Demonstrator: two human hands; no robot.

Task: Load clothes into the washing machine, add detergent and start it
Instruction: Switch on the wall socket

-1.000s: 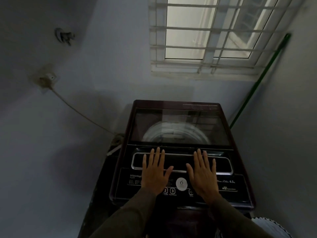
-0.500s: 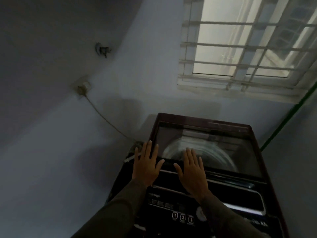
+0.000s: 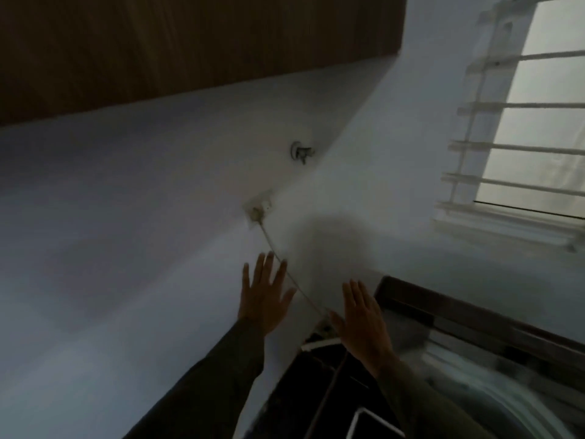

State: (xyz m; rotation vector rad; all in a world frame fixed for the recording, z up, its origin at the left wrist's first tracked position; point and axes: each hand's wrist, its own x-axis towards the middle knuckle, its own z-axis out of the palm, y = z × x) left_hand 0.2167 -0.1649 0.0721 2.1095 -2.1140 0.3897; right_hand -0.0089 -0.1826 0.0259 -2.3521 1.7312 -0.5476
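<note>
Left hand (image 3: 264,299) and right hand (image 3: 364,324) have lifted off the washing machine (image 3: 474,316), both grips splayed wide, empty.

- Washer (image 3: 474,324) at lower right, standing close against the wall (image 3: 126,248); its glass lid (image 3: 474,372) lies flat on top, blurred.
- A short white pipe (image 3: 318,344) lies in the dark gap beside the washer.

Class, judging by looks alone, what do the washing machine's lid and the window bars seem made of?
Washing machine lid: probably glass in a dark glossy frame; the drum shows through. Window bars: likely white-painted metal, thin and straight; blur leaves it open.
</note>
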